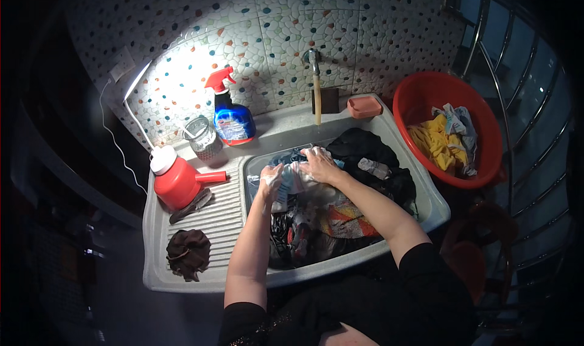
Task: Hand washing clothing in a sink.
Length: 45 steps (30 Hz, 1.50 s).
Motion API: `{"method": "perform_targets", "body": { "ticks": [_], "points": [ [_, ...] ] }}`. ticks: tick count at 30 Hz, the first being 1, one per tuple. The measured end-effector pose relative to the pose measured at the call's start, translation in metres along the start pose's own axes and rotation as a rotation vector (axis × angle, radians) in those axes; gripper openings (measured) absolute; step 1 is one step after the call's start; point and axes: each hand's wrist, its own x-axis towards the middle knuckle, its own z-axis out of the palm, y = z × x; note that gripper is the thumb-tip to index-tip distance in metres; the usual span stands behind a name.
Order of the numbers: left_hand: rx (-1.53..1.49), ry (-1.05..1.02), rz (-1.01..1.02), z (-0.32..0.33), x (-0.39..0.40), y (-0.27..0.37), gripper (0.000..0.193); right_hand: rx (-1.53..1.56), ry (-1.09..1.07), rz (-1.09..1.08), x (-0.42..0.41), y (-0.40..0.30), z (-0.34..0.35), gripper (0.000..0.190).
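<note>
Both of my hands are over the basin of a laundry sink, wet with suds. My left hand grips one side of a pale cloth with light blue and pink on it. The other side is gripped by my right hand, near the back of the basin. Below and around the cloth lie soaked garments: a black one at the right and a red, yellow and grey patterned one in front. A greyish lump, perhaps a small cloth, rests on the black garment.
On the ribbed washboard are a red dipper, a scrub brush and a brown cloth. A blue spray bottle, mesh cup, faucet and soap dish line the back. A red tub holds clothes.
</note>
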Motion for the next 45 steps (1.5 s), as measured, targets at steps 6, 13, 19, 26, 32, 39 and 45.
{"method": "perform_targets", "body": {
  "ticks": [6,13,19,26,32,39,45],
  "points": [
    [1.081,0.283,0.03,-0.019,0.029,-0.06,0.042,-0.277,-0.481,-0.035,-0.009,0.005,0.054,0.049],
    [1.225,0.233,0.491,-0.066,0.062,-0.18,0.025,-0.167,-0.56,0.101,-0.022,0.034,0.122,0.041],
    [0.542,0.044,0.57,-0.072,0.071,-0.226,0.029,-0.145,-0.599,0.012,-0.008,0.009,0.117,0.036],
    [1.231,0.229,0.09,-0.023,0.02,-0.069,0.027,-0.069,-0.619,-0.057,-0.002,0.037,0.089,0.03],
    [0.041,-0.296,0.008,0.005,-0.005,0.003,0.012,1.116,0.058,0.374,0.0,0.035,0.083,0.028],
    [-0.205,-0.273,0.046,0.002,-0.023,-0.012,0.012,1.031,0.01,0.344,-0.008,0.024,0.054,0.031],
    [-0.146,0.25,-0.231,-0.004,0.003,-0.102,0.026,0.903,-0.231,0.568,-0.037,-0.041,0.038,0.031]
  ]
}}
